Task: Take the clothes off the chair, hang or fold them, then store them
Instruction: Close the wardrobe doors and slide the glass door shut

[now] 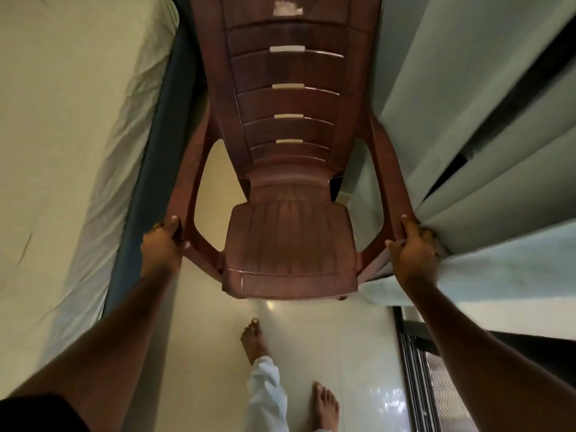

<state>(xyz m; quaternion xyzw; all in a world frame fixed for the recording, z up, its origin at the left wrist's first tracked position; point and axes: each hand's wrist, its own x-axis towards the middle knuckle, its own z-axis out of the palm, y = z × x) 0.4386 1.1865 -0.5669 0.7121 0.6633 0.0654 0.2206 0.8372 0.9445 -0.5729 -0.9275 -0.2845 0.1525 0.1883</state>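
Chair: a brown plastic armchair (290, 244) with a slatted back, in the narrow gap between bed and curtain; its seat is bare, with no clothes on it. I cannot tell whether its legs touch the floor.
Left hand: the left hand (162, 241) grips the front end of the chair's left armrest, fingers curled round it and thumb on top.
Right hand: the right hand (413, 247) grips the front end of the right armrest the same way, its back pressing into the curtain.
Bed: a mattress under a pale, creased sheet (71, 145) with a dark blue side, running just beside the chair's left arm.
Curtain: pale green folds (467, 126) hanging against the chair's right side.
Floor: glossy cream tiles (212, 353), with the person's bare feet (254, 341) near the chair's front edge and a white trouser leg (268, 391) above one.
Door: a dark-framed glass panel (436, 385) at the lower right corner.
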